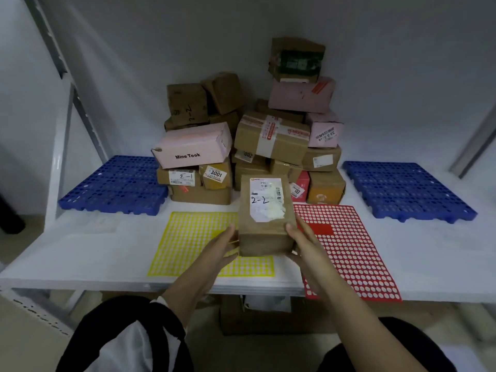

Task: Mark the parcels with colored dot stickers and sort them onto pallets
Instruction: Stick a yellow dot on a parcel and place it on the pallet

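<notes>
Item: blue perforated plastic pallet (112,183), at nine o'clock of the scene, flat on the white shelf board (80,259). Item: yellow sheet of dot stickers (188,237), at seven o'clock of the parcel heap, flat near the board's front edge. Item: left hand (222,245), over the yellow sheet, thumb at the top edge and fingers closed round the left side of the held box. Item: brown cardboard parcel (264,232) with a white label hand-marked "2-2", raised above the board at six o'clock of the heap and clasped between both hands; no coloured dot shows on its upper face. Item: heap of brown and pink cardboard parcels (271,138), at twelve o'clock, stacked against the back wall. Item: right hand (303,242), thumb on the parcel's right top corner, fingers wrapped beneath and behind. Item: red sheet of dot stickers (354,251), at five o'clock of the heap, its near corner overhanging the board's front edge. Item: second blue perforated plastic pallet (408,189), at three o'clock. Step judged in hand: reading the label of one parcel before marking it. Next move calls for freeing one hand, peeling a dot from a sheet and pressing it on, then carrying the parcel to a pallet; which colour answers to "2-2" cannot be told.
</notes>
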